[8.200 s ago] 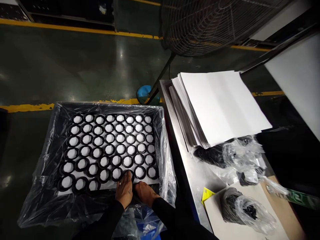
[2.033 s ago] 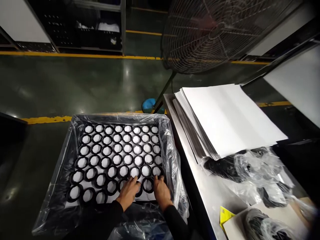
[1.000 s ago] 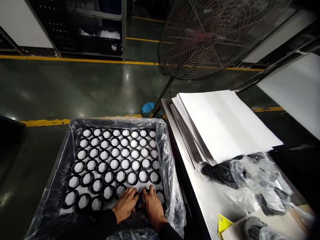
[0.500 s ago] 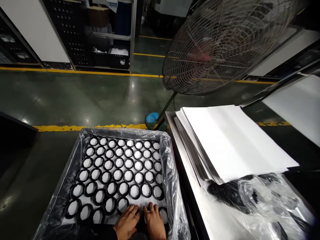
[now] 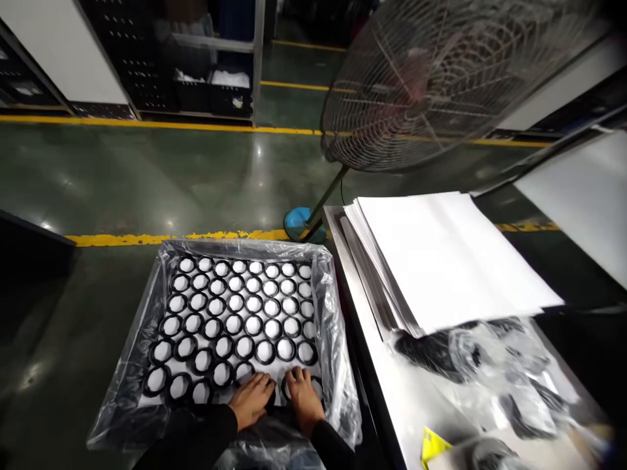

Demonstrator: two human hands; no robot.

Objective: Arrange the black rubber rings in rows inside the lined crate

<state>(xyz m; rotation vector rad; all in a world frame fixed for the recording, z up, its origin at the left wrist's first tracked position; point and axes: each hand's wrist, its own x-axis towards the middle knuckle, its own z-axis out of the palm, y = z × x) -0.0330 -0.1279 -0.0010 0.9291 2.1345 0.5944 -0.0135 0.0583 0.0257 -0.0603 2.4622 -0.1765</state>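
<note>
Rows of black rings (image 5: 236,302) lie flat on a white sheet inside a box lined with clear plastic (image 5: 337,339). My left hand (image 5: 252,398) reaches into the near side of the box, fingers curled down over a black ring that is mostly hidden beneath them. Just to its right, my right hand (image 5: 304,395) has its fingers bent over another black ring, whose left edge shows beside the fingertips. A narrow strip of white sheet shows between the two hands.
Right of the box stands a metal table (image 5: 386,391) with a stack of white sheets (image 5: 450,261) and plastic-wrapped black parts (image 5: 441,352). A large caged fan (image 5: 416,91) rises behind it on a blue base (image 5: 298,223). Shelves with bins (image 5: 230,91) stand at the back.
The view has tilted down and drawn back slightly, showing more of my forearms and the box's near edge. Both hands stay over the same near rings.
</note>
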